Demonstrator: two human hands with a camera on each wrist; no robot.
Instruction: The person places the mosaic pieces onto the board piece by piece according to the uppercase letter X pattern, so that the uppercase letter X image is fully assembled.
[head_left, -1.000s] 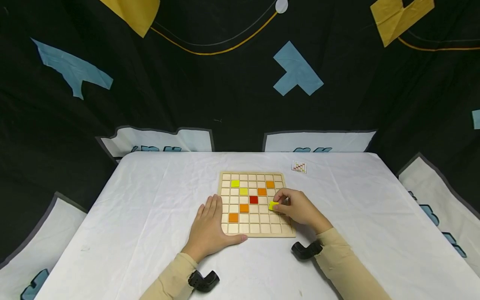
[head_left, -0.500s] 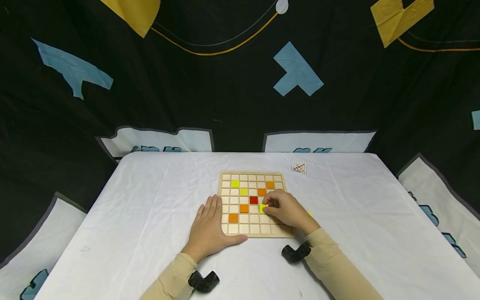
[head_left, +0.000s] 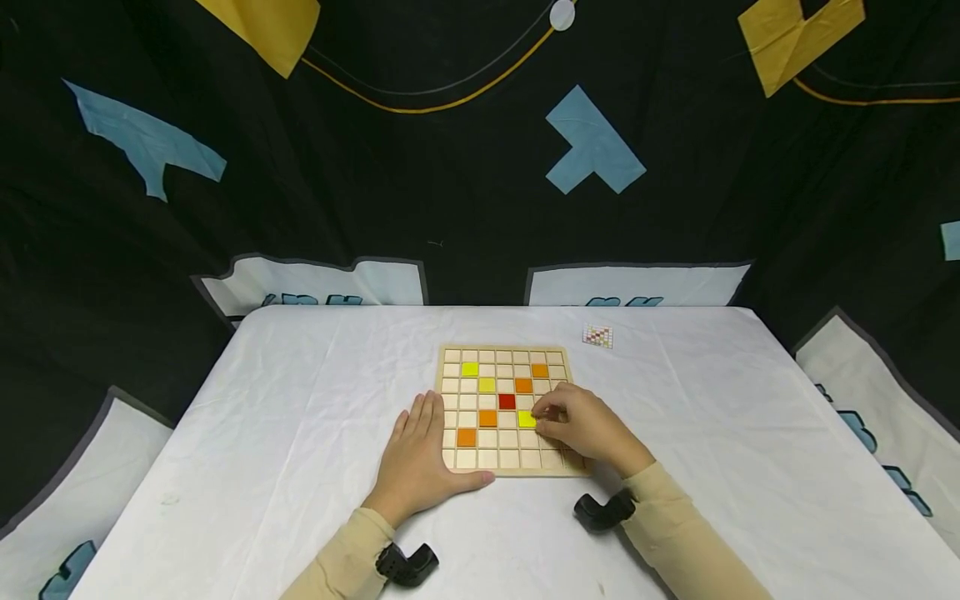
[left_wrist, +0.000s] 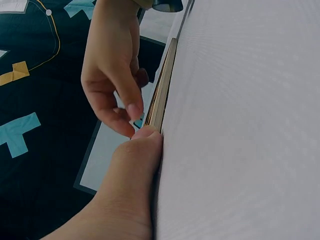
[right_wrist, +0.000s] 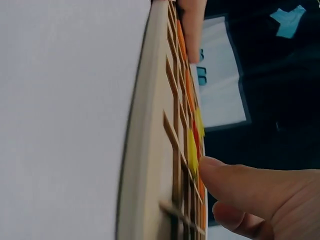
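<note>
A wooden grid board (head_left: 510,475) lies on the table with yellow, orange and red square tiles in some cells. My left hand (head_left: 415,458) has its straight fingers along the board's left edge, and its thumb (left_wrist: 145,137) touches the front edge. Over the right part of the board is my right hand (head_left: 588,425), fingers bent, with a gap between thumb and forefinger. Its fingertips are beside a yellow tile (head_left: 527,419), which lies in a cell below and right of the red tile (head_left: 507,402). Nothing shows pinched between them.
A small card (head_left: 597,336) printed with a coloured grid lies behind the board to the right. Orange tiles (head_left: 467,437) and other yellow tiles (head_left: 487,385) sit on the board. White cloth (head_left: 262,433) covers the table; a black curtain (head_left: 450,200) hangs behind it.
My right hand carried the yellow tile leftward over the board into the cell, then let it go and drew slightly right. The left hand has stayed still.
</note>
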